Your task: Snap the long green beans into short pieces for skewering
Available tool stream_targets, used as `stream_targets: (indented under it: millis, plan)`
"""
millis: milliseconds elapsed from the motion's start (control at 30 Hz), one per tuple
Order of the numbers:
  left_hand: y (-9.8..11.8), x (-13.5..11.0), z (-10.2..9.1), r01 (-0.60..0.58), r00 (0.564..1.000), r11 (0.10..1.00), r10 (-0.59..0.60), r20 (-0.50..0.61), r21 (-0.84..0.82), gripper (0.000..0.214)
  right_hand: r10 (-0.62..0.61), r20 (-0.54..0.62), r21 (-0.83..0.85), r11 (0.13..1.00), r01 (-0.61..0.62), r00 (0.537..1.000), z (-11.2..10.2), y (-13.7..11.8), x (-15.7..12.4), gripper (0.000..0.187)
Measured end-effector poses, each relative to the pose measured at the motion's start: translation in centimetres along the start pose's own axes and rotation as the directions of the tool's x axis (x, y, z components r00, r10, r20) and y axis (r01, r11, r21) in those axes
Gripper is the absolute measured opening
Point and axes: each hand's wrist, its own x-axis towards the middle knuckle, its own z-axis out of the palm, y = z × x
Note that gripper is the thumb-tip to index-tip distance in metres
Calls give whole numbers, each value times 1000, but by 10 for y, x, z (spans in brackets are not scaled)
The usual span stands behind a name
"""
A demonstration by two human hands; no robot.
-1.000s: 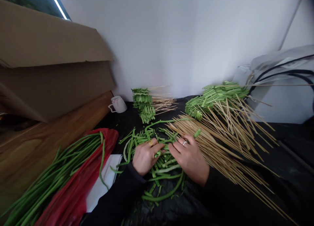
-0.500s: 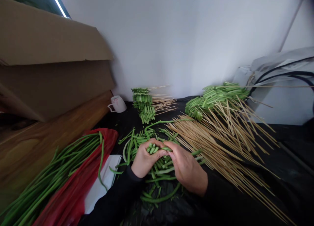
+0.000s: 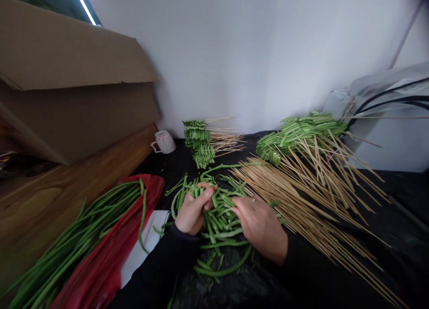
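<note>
My left hand (image 3: 189, 214) is closed around a small bunch of cut green bean pieces (image 3: 197, 192), their ends showing above the thumb. Beside it, over the loose pile of cut green beans (image 3: 219, 230), my right hand (image 3: 263, 228) pinches a green bean piece at the pile's right side; its fingertips partly cover that piece. A ring shows on one of the right fingers. Bamboo skewers (image 3: 288, 197) lie fanned out just to the right of the right hand.
Skewered bean stacks (image 3: 199, 141) stand by the wall, with a larger heap (image 3: 306, 130) at right. A white mug (image 3: 165, 142) is at back left. Long uncut beans (image 3: 90, 228) lie on a red bag (image 3: 100, 260); behind is a cardboard box (image 3: 80, 116).
My hands have moved apart. The left has shifted slightly left with its bunch, while the right has left the bunch and its fingertips are down at the pile.
</note>
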Motion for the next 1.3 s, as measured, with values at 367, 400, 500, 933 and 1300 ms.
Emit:
stream_targets:
  millis: [367,400,500,933,1300]
  plan:
    - [15,12,-15,262,964,852,-248,91,-453,12,19,13,-60,998,-18,1000,-3,4,1,19]
    - [13,11,-13,263,965,880,-242,103,-395,13,13,13,-69,998,-12,1000,-3,4,1,19]
    - [5,5,-6,155,986,984,-149,70,-90,21,1,17,-90,996,0,1000,-2,4,0,19]
    - [-1,-2,-2,50,988,930,-99,118,363,24,4,33,-126,992,0,999,-7,2,3,16]
    - [-5,-2,2,-166,975,799,44,219,578,17,-141,-109,43,988,147,984,-7,-8,3,20]
